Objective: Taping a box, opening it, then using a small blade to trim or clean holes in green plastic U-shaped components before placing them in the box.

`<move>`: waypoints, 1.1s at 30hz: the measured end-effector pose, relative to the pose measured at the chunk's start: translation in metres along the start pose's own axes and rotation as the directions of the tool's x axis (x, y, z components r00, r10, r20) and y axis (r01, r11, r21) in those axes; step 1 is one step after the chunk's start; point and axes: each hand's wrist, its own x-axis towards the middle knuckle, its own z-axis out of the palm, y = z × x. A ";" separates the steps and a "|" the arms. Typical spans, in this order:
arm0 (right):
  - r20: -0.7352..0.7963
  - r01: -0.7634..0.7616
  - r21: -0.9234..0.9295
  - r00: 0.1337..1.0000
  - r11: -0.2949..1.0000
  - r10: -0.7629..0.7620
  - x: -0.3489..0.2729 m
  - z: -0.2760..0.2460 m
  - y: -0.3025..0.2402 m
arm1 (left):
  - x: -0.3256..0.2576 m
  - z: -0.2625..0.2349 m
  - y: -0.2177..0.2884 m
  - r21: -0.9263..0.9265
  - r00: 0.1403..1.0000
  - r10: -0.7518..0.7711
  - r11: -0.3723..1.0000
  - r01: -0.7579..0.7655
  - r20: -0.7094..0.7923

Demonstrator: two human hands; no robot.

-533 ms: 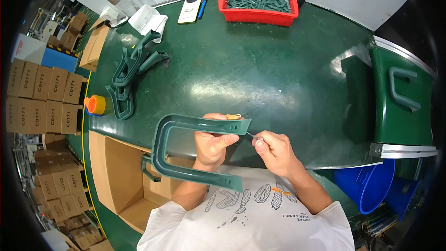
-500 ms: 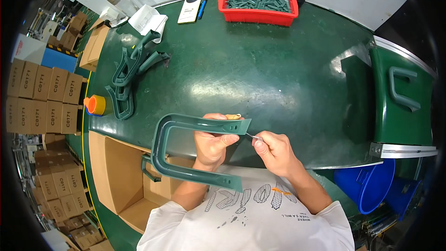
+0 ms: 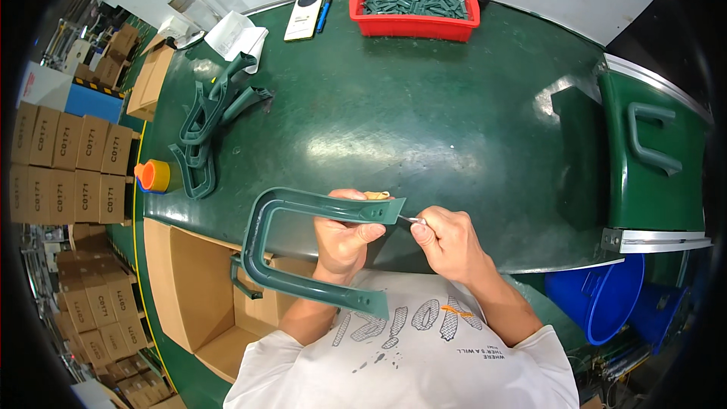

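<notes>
Left hand is wrapped tight around the upper arm of a dark green U-shaped plastic handle, fingers closed over it, holding it just above the near edge of the desk, close to the chest. Right hand is pinched shut on a thin metal blade, its tip touching the flat end of that upper arm.

Risk here, as I read it: the blade sits very near the left fingertips, so a slip off the plastic could run it straight toward them. The handle's lower arm hangs free over the open cardboard box, and a loosened grip would likely drop it in there.

Room to move: the middle of the desk is broad, glossy green, with nothing near the hands. To the left, well apart, lies a heap of green handles, with an orange-capped cylinder right at the desk's left edge. At the far edge sits a red tray of small green parts, a white handheld device beside it. On the right, a green bin holds 1 more handle; a blue bucket stands below.
</notes>
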 end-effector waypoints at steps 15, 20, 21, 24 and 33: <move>-0.124 -0.069 0.072 0.989 0.995 0.077 0.011 -0.004 0.022 | -0.002 -0.009 0.003 -0.017 0.994 -0.042 0.999 0.044 0.104; 0.086 -0.380 0.522 0.914 0.764 0.396 0.008 -0.016 -0.004 | 0.002 -0.010 0.004 -0.028 0.988 -0.030 0.999 0.035 0.148; 0.121 -0.385 0.580 0.912 0.718 0.392 0.007 -0.017 -0.007 | 0.002 -0.010 0.004 -0.038 0.988 -0.031 0.999 0.037 0.151; 0.247 -0.370 0.616 0.929 0.696 0.275 0.004 -0.014 -0.005 | 0.003 -0.008 0.004 -0.058 0.986 -0.025 0.998 0.035 0.166; 0.375 -0.484 0.524 0.870 0.701 0.320 0.002 -0.015 -0.015 | 0.003 -0.009 0.003 -0.042 0.972 0.010 0.999 0.000 0.237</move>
